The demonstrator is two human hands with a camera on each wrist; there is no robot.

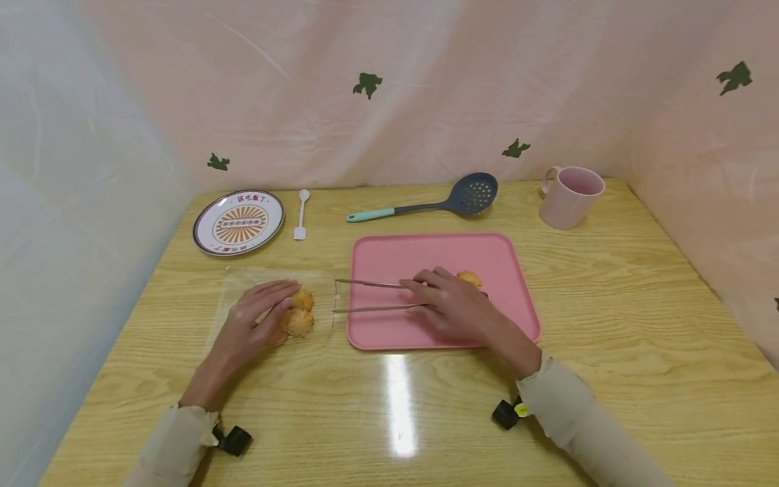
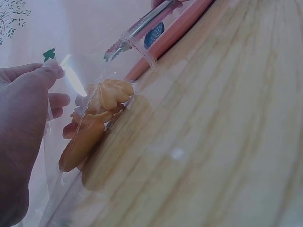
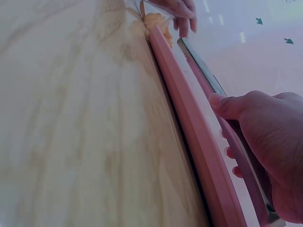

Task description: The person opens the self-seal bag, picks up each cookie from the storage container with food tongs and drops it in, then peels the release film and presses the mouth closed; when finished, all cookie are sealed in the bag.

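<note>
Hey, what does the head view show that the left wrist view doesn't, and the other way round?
Only the head view: the round plate and the pink mug.

Only the left wrist view: a leafy branch print in the upper left corner.

Both: the left hand, the clear bag, cookies, tongs, slotted spoon and pink tray, though the wrist view catches only the tray's edge.

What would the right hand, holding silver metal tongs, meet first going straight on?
Likely the clear plastic bag or, if the tongs reach inside its mouth, the golden ridged cookies within; depth is unclear.
</note>
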